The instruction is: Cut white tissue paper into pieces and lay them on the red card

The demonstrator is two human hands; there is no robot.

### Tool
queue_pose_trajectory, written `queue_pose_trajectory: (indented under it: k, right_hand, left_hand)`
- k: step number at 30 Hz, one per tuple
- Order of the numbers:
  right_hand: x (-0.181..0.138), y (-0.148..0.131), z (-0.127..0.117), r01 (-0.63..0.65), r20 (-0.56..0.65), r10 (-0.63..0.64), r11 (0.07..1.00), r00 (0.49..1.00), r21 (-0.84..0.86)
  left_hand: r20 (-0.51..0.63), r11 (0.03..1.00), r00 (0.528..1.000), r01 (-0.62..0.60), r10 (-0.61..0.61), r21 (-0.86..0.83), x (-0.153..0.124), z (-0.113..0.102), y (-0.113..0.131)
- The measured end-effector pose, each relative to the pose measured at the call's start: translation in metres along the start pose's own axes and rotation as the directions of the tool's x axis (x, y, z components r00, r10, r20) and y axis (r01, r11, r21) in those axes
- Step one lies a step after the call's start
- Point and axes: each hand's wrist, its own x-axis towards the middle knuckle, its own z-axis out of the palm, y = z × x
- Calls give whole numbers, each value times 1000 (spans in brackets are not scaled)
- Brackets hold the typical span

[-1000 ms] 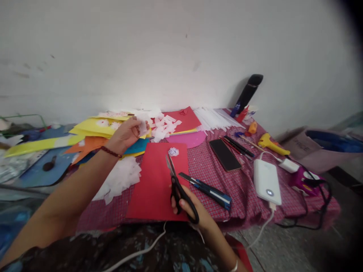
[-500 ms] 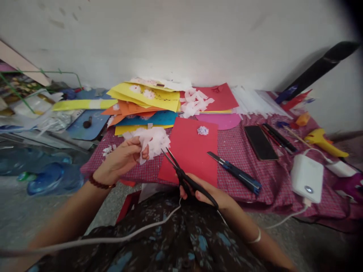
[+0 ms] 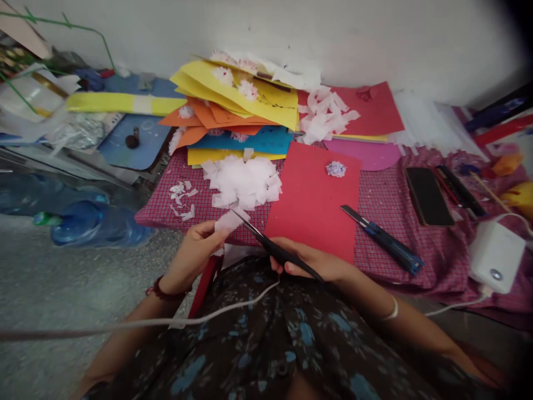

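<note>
Between the thumb and fingers of my left hand [image 3: 195, 250] is a small piece of white tissue paper [image 3: 228, 221]. My right hand [image 3: 306, 259] grips a pair of black-handled scissors [image 3: 277, 251], its blades pointing up and left. The blade tips meet the right edge of the tissue piece; whether they are cutting it I cannot tell. Just beyond lies a pile of white tissue pieces [image 3: 244, 180]. A red sheet of paper [image 3: 310, 205] lies beside the scissors, with a small purplish-white paper flower [image 3: 335, 169] near its top right.
A blue utility knife [image 3: 383, 239] lies across the red sheet's right edge. Further right are a phone [image 3: 428, 195] and a white power bank [image 3: 497, 255]. Stacked coloured sheets [image 3: 237, 100] stand at the back. A white cable [image 3: 225, 310] crosses my lap. Paper scraps [image 3: 183, 194] lie left.
My left hand has drawn back from the tissue pile towards me, holding one piece. The scissor blades, apart before, now look nearly closed at that piece. The view has shifted.
</note>
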Motion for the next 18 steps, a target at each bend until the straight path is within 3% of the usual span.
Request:
queue_pose_trajectory:
  k: [4, 10, 18]
  right_hand:
    - [4, -2, 7, -42, -47, 41, 999, 998, -31]
    - [7, -3, 12, -83, -111, 71, 991, 991, -104]
    - [11, -4, 10, -18, -143, 29, 997, 989, 74]
  left_hand:
    - [-101, 996, 992, -74, 70, -41, -4, 6, -11]
    - [-191, 953, 981, -69, 11, -296, -2, 22, -14]
    - [-183, 917, 982, -25, -53, -399, 3, 27, -12]
